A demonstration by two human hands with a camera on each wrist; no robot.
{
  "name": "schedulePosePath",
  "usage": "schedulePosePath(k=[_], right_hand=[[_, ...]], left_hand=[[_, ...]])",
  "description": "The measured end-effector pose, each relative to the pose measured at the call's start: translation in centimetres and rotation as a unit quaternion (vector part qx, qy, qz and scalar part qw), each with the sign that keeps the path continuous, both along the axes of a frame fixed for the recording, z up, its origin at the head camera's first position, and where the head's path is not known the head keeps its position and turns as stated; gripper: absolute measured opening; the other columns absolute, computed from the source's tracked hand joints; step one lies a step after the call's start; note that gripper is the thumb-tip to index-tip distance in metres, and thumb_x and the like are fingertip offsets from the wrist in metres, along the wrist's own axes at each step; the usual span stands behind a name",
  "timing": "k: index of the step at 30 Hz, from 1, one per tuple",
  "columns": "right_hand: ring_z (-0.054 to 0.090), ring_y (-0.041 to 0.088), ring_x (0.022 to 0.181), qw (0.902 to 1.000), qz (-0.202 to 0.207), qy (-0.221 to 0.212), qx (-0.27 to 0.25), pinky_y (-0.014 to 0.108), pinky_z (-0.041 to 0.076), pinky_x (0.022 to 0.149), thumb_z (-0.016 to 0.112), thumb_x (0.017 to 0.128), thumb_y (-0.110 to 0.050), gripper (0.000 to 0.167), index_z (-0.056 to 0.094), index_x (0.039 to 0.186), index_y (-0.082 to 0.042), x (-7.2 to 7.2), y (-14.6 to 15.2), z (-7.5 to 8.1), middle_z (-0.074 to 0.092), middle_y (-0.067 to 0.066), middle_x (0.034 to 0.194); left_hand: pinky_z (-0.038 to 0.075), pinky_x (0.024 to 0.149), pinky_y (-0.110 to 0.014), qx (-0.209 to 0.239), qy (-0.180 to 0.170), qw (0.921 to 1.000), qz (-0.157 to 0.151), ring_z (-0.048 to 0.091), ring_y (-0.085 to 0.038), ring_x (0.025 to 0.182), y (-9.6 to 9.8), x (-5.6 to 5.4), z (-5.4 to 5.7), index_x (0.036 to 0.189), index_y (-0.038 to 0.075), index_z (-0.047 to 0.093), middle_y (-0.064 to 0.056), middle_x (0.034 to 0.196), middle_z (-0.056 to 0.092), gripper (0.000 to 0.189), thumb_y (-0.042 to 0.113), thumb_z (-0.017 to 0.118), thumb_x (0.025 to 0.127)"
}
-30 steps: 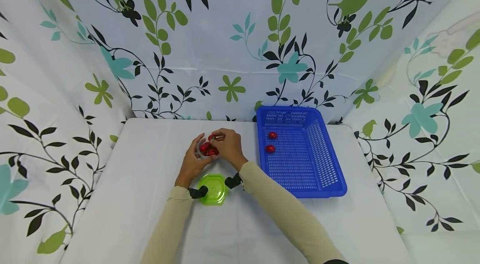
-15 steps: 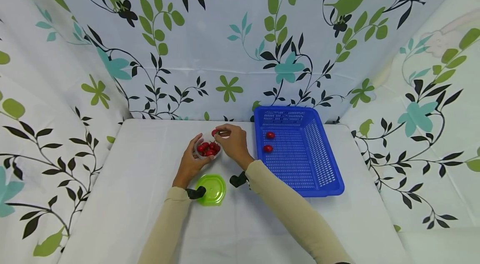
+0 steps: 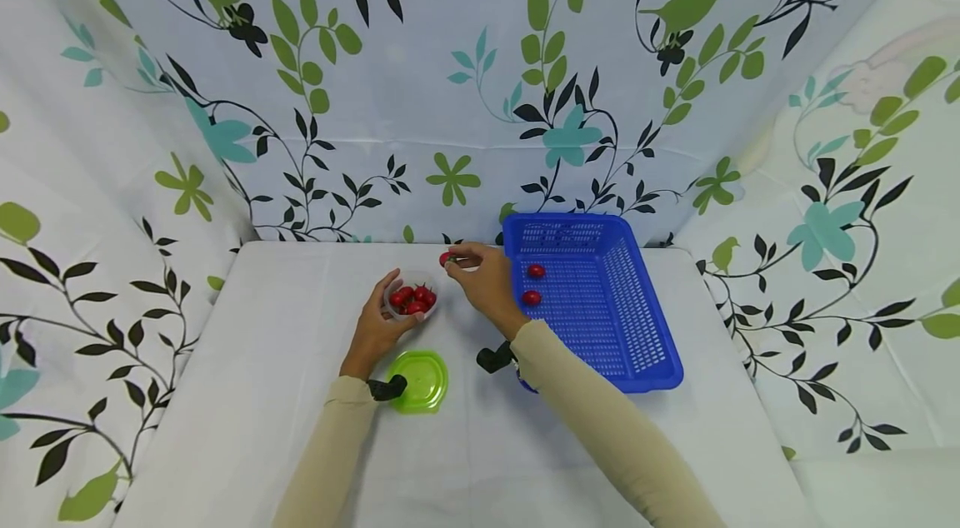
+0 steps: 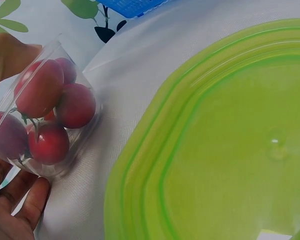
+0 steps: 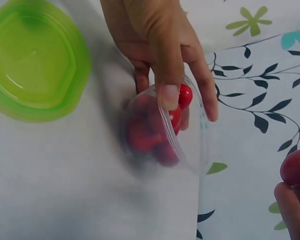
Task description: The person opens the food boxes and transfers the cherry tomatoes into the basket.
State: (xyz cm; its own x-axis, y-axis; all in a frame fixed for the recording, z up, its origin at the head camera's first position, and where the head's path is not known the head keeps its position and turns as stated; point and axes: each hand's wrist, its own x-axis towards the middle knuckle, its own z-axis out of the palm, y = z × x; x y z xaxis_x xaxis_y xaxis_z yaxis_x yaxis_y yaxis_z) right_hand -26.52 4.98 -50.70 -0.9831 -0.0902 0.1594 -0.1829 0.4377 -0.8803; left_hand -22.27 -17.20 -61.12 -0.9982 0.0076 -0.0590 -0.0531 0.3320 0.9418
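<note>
My left hand [image 3: 377, 326] holds a clear plastic container [image 5: 192, 152] by its side, thumb on the near rim. Several red cherry tomatoes [image 3: 412, 299] with green stems fill its lower part. Between the container and the blue basket [image 3: 627, 386], my right hand [image 3: 487, 285] pinches one cherry tomato [image 3: 446, 259] in the air. In the right wrist view that tomato [image 5: 294, 168] shows at the right edge, at the fingertips. Two more tomatoes, a far one [image 3: 536, 271] and a nearer one [image 3: 532, 297], lie in the basket's left part.
A green lid [image 3: 418, 382] lies on the white table [image 3: 247, 395] just in front of the container, close to my left wrist. Patterned cloth [image 3: 420, 95] hangs behind the table and along both sides.
My right hand has drawn a cherry tomato up out of the container and carried it right, toward the basket. My left hand keeps its hold on the container; the view has shifted slightly.
</note>
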Motion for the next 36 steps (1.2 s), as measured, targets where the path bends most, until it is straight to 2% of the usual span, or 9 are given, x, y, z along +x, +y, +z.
schedulePosePath(k=[7, 11, 17, 24, 29, 32, 36], right_hand=[[0.078, 0.021, 0.103, 0.9992, 0.010, 0.012, -0.037, 0.036, 0.066, 0.083, 0.079, 0.097, -0.018, 0.025, 0.079, 0.120, -0.011, 0.1, 1.6, 1.1, 0.081, 0.004, 0.115], [0.078, 0.019, 0.102, 0.9992, 0.000, 0.011, -0.039, 0.036, 0.066, 0.084, 0.079, 0.097, -0.018, 0.022, 0.080, 0.118, -0.015, 0.2, 2.7, 1.4, 0.081, 0.002, 0.114], [0.077, 0.020, 0.101, 0.9989, -0.015, 0.018, -0.042, 0.042, 0.064, 0.084, 0.080, 0.095, -0.019, 0.023, 0.081, 0.118, -0.012, 0.2, 4.3, 1.4, 0.081, 0.001, 0.111], [0.074, 0.021, 0.101, 0.9987, -0.028, 0.000, -0.043, 0.032, 0.059, 0.076, 0.080, 0.096, -0.020, 0.020, 0.081, 0.116, -0.015, 0.3, 6.4, 1.7, 0.080, 0.003, 0.112], [0.073, 0.022, 0.097, 0.9980, -0.036, -0.020, -0.047, 0.027, 0.054, 0.064, 0.080, 0.096, -0.019, 0.022, 0.081, 0.118, -0.014, 0.7, 7.9, 1.8, 0.080, 0.005, 0.114], [0.073, 0.022, 0.096, 0.9975, -0.037, -0.029, -0.053, 0.024, 0.056, 0.066, 0.080, 0.096, -0.019, 0.024, 0.080, 0.119, -0.014, 0.8, 8.8, 1.7, 0.080, 0.006, 0.115], [0.073, 0.022, 0.099, 0.9970, -0.039, -0.033, -0.059, 0.023, 0.060, 0.076, 0.080, 0.096, -0.020, 0.024, 0.080, 0.120, -0.015, 0.9, 10.0, 1.5, 0.079, 0.007, 0.117]], left_hand=[[0.040, 0.122, -0.059, 0.003, -0.003, 1.0000, 0.000, 0.038, -0.031, 0.155, 0.0, 0.1, 0.2, 0.168, 0.031, 0.029, -0.003, 0.171, 0.040, 0.097, 0.031, 0.087, 0.090], [0.040, 0.123, -0.059, -0.002, -0.002, 1.0000, -0.002, 0.037, -0.032, 0.155, -0.1, 0.1, 0.2, 0.168, 0.031, 0.029, -0.004, 0.171, 0.039, 0.097, 0.031, 0.087, 0.090], [0.038, 0.124, -0.060, -0.004, 0.002, 1.0000, -0.006, 0.035, -0.033, 0.157, 0.0, 0.2, 0.2, 0.168, 0.029, 0.029, -0.005, 0.172, 0.038, 0.096, 0.030, 0.087, 0.091], [0.038, 0.124, -0.060, 0.003, 0.005, 0.9999, -0.010, 0.034, -0.033, 0.158, 0.0, 0.3, 0.3, 0.168, 0.029, 0.029, -0.007, 0.172, 0.038, 0.097, 0.028, 0.087, 0.090], [0.038, 0.124, -0.060, -0.002, -0.001, 0.9999, -0.011, 0.034, -0.033, 0.158, 0.1, 0.4, 0.3, 0.168, 0.029, 0.028, -0.006, 0.172, 0.038, 0.097, 0.027, 0.086, 0.091], [0.038, 0.124, -0.061, -0.002, -0.001, 0.9999, -0.010, 0.034, -0.034, 0.158, 0.1, 0.4, 0.4, 0.168, 0.029, 0.028, -0.006, 0.172, 0.038, 0.097, 0.027, 0.086, 0.091], [0.039, 0.123, -0.061, 0.003, 0.002, 0.9999, -0.010, 0.035, -0.034, 0.157, 0.0, 0.4, 0.5, 0.168, 0.030, 0.029, -0.007, 0.172, 0.038, 0.096, 0.027, 0.086, 0.091]])
